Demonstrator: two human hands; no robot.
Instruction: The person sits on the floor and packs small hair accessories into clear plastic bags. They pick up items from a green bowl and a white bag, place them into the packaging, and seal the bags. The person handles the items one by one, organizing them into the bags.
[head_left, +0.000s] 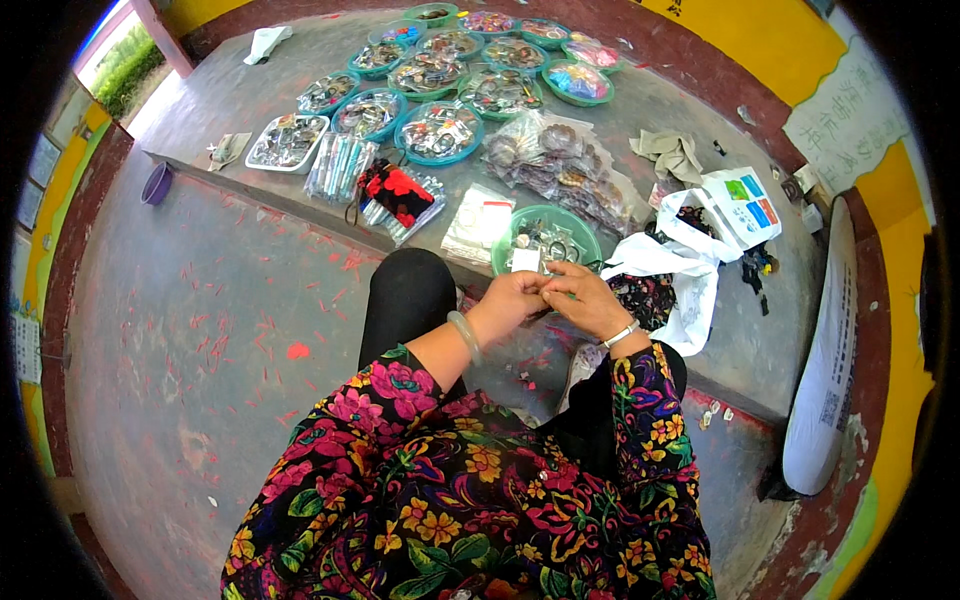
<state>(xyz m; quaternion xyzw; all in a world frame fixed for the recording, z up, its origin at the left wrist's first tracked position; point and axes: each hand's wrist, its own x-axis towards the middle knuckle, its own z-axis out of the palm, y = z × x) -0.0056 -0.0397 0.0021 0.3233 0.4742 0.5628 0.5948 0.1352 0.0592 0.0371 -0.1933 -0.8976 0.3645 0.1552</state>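
Observation:
My left hand (508, 304) and my right hand (588, 300) meet above my lap, fingertips pinched together. Whatever lies between them is too small and covered to make out. Just beyond the fingers stands a green plastic basin (588, 226) with small packaged pieces in it. A small white card (525, 260) shows right above my left fingers; I cannot tell if it is held or lies in the basin. Left of the basin is a stack of clear packets (478, 222). A white plastic bag (690, 325) with dark patterned contents lies open beside my right hand.
On the raised concrete ledge stand several round basins (440, 160) of packaged small goods and a white tray (255, 158). Bagged brown items (565, 160) lie behind the near basin. A red-black pouch (398, 193) rests on packets. A purple bowl (157, 184) sits far left; red scraps litter the floor.

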